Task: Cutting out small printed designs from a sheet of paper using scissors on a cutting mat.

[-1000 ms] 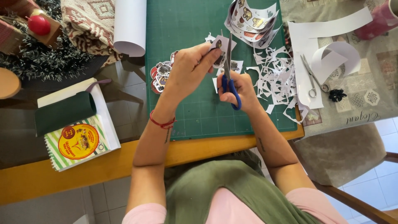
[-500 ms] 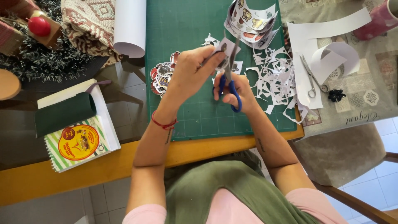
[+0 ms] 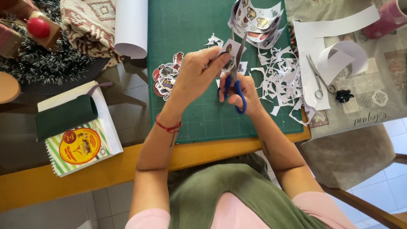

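I see two pairs of scissors, blue-handled scissors (image 3: 235, 80) gripped in my right hand (image 3: 242, 91), blades pointing away, small metal scissors (image 3: 319, 78) lying apart on paper, my left hand (image 3: 196, 74) pinching one sticker cutout (image 3: 229, 51) over the green cutting mat (image 3: 190, 25) on the bench (image 3: 85, 186), one pile of cut stickers (image 3: 166, 78) just left, white scraps (image 3: 282, 80) right

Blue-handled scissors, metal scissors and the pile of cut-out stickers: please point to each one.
Blue-handled scissors (image 3: 235, 91): head view, on the blue handle.
Metal scissors (image 3: 317, 78): head view, near the pivot.
Pile of cut-out stickers (image 3: 166, 77): head view, middle of the pile.
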